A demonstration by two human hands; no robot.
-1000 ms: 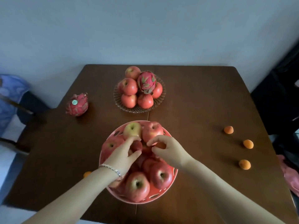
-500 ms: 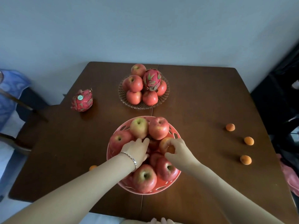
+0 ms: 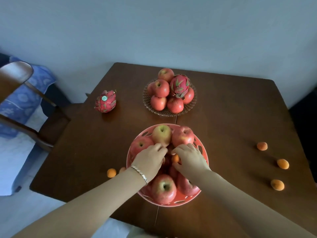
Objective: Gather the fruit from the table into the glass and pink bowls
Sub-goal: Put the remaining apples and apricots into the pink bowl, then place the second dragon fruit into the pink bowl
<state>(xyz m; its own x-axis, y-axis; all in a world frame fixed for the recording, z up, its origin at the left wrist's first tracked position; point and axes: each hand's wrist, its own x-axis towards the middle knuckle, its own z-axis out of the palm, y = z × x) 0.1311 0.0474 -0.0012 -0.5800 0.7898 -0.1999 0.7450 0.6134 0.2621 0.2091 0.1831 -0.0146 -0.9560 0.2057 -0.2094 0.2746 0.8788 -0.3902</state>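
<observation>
The pink bowl [image 3: 203, 149] stands at the table's near middle, heaped with red apples [image 3: 163, 188]. Both my hands are over its centre. My right hand [image 3: 191, 158] pinches a small orange apricot [image 3: 175, 158] between thumb and fingers, low among the apples. My left hand [image 3: 149, 160], with a bracelet at the wrist, rests on the apples with bent fingers, and nothing shows in it. The glass bowl [image 3: 145, 98] behind holds apples and a dragon fruit [image 3: 180, 85]. A second dragon fruit [image 3: 105, 101] lies on the table at the left.
Three apricots [image 3: 262, 146] [image 3: 282, 163] [image 3: 277, 185] lie loose on the right of the brown table [image 3: 231, 117]. One more apricot [image 3: 111, 172] lies left of the pink bowl, with another half hidden behind my left forearm. A wooden chair [image 3: 20, 93] with blue cloth stands at the left.
My right hand has carried the apricot down into the middle of the pink bowl. My left hand has sunk lower among the apples. The view has tilted back a little.
</observation>
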